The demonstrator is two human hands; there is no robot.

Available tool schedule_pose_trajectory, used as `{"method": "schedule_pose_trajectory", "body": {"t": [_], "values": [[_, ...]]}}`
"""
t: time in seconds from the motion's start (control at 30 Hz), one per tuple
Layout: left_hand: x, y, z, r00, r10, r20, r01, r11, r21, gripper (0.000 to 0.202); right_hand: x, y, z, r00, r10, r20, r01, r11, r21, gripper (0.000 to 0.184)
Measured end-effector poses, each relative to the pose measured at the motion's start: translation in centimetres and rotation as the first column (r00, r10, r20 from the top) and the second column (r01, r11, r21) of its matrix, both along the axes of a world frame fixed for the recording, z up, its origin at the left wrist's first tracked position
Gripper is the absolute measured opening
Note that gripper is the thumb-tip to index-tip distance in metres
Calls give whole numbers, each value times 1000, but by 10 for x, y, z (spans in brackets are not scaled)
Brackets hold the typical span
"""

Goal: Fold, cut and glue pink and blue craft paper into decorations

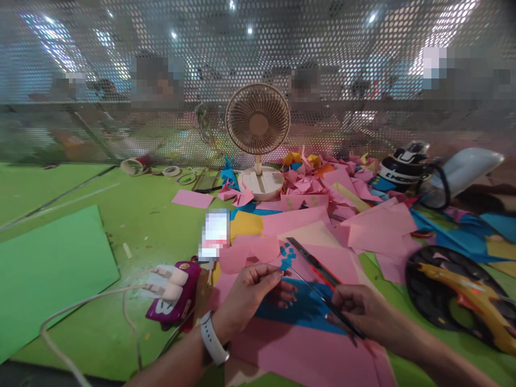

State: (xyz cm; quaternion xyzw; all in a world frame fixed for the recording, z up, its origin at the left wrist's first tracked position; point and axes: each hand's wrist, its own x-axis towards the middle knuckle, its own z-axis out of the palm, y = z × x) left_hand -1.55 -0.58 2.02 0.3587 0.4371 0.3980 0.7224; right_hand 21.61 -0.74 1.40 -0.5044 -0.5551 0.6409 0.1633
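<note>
My left hand (262,285), a white watch band (213,338) on its wrist, pinches thumb and forefinger together; whatever is between them is too small to make out. Just beyond those fingertips, several tiny blue paper pieces (287,251) lie on pink paper (310,349). My right hand (352,309) grips a slim tool (310,287) with a dark handle and a thin metal shaft, its tip reaching toward the left fingertips. Under both hands is a blue paper sheet (306,309). A red and black utility knife (316,263) rests on the paper in front of the right hand.
A purple power strip (189,290) with white plugs and cables sits left, near a lit phone (215,234). Behind stand a fan (258,121) and a heap of folded paper (310,183). A yellow glue gun (463,290) lies on a black round tray (423,269) at right.
</note>
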Motion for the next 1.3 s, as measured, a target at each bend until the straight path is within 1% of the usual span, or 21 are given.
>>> {"method": "schedule_pose_trajectory", "body": {"t": [0.2, 0.3, 0.37, 0.47, 0.63, 0.73, 0.87, 1.1, 1.2, 1.3], "values": [[-1, 1, 0, 1000, -6, 0, 6, 1000, -1, 22, -1, 0, 7, 1000, -12, 17, 13, 1000, -5, 34], [-1, 1, -2, 1000, 10, 11, -10, 1000, 9, 23, 0, 2, 9, 1000, -9, -11, 8, 1000, -26, 36], [-2, 1, -3, 999, 39, 18, -39, 999, 28, 23, 1, 2, 9, 999, 4, -38, -5, 999, -37, 36], [-2, 1, -2, 998, 67, 20, -67, 997, 44, 22, 1, 2, 9, 998, 55, -40, -56, 998, -33, 37], [-1, 0, -1, 999, 33, 25, -34, 999, 10, 23, -1, 0, 10, 995, 103, -12, -104, 994, -30, 37], [0, -1, 0, 1000, 14, 17, -13, 1000, -14, 25, -2, 0, 12, 994, 110, 7, -110, 994, -14, 38], [1, -1, 1, 1000, -1, 10, 1, 1000, -7, 24, -4, 0, 13, 994, 105, 8, -105, 994, -12, 38], [2, -2, 0, 1000, 7, -10, -7, 1000, -10, 26, -3, -1, 8, 995, 94, 21, -94, 996, -4, 36], [2, -2, -2, 1000, 11, -15, -11, 1000, -3, 25, -2, -1, 4, 995, 100, 12, -99, 995, -8, 36], [2, -2, -3, 1000, 11, -20, -11, 1000, 8, 24, -2, -1, 3, 995, 99, 23, -99, 995, -8, 36]]}}
